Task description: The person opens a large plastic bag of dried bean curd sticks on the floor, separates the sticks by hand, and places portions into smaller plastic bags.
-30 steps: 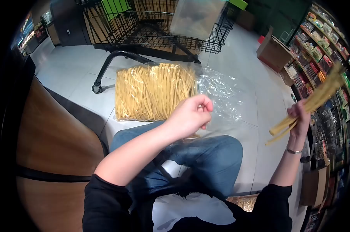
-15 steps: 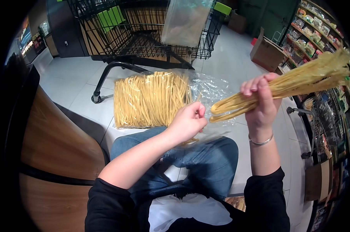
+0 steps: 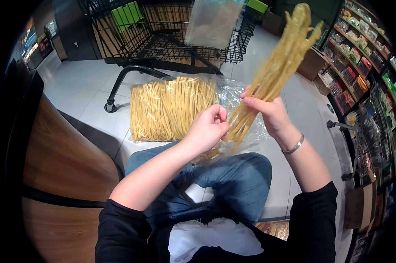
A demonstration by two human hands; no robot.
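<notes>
My right hand (image 3: 271, 115), with a silver bangle at the wrist, is closed around a bundle of dried bean curd sticks (image 3: 282, 57). The long yellow sticks tilt up and to the right, their lower ends hanging beside my left hand (image 3: 206, 130). That left hand is closed, thumb and fingers pinched together; whatever lies between them is hidden. Just beyond it, a clear plastic bag (image 3: 233, 90) lies on its side on the floor, packed with more bean curd sticks (image 3: 169, 107). Its loose mouth spreads to the right, and a few pieces show under my left hand.
A black wire shopping cart (image 3: 171, 39) stands behind the bag, a clear plastic sheet (image 3: 214, 24) hanging over its side. Wooden cabinetry (image 3: 66, 162) rises at my left. Stocked shelves (image 3: 360, 48) and a cardboard box (image 3: 360, 204) line the right.
My right hand has turned the bundle from nearly level to steeply upright and moved it left, its lower ends now down beside my left hand. The left hand has barely shifted and stays closed.
</notes>
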